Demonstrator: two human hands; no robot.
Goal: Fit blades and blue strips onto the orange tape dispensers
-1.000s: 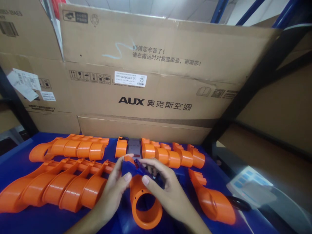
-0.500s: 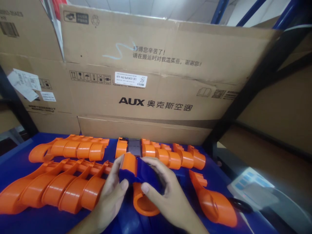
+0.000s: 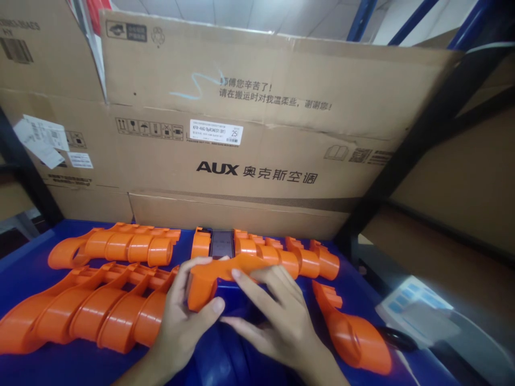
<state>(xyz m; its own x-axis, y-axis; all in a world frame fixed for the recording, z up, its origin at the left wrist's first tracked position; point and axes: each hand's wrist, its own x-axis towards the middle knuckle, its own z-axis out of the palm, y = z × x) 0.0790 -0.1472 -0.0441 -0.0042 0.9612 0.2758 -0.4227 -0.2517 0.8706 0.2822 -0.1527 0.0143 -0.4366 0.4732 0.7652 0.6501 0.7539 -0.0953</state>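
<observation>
Between my hands is an orange plastic part with a flat, curved upper side and a blocky end, together with a dark blue piece just under it. My left hand is closed around the blocky end, thumb on the near side and fingers behind. My right hand grips the other end, with its index finger along the orange top and its thumb below the blue piece. The right hand covers that end. Whether the two pieces are joined cannot be made out.
More orange parts with curved tubes stand in rows at the left, back left and back right. One lies alone at the right. A dark-screened device leans near a cardboard box. The tabletop is blue.
The held pieces have been turned over: the orange side now faces up, and the round orange opening that hung below no longer shows. My right fingers have shifted onto the orange top.
</observation>
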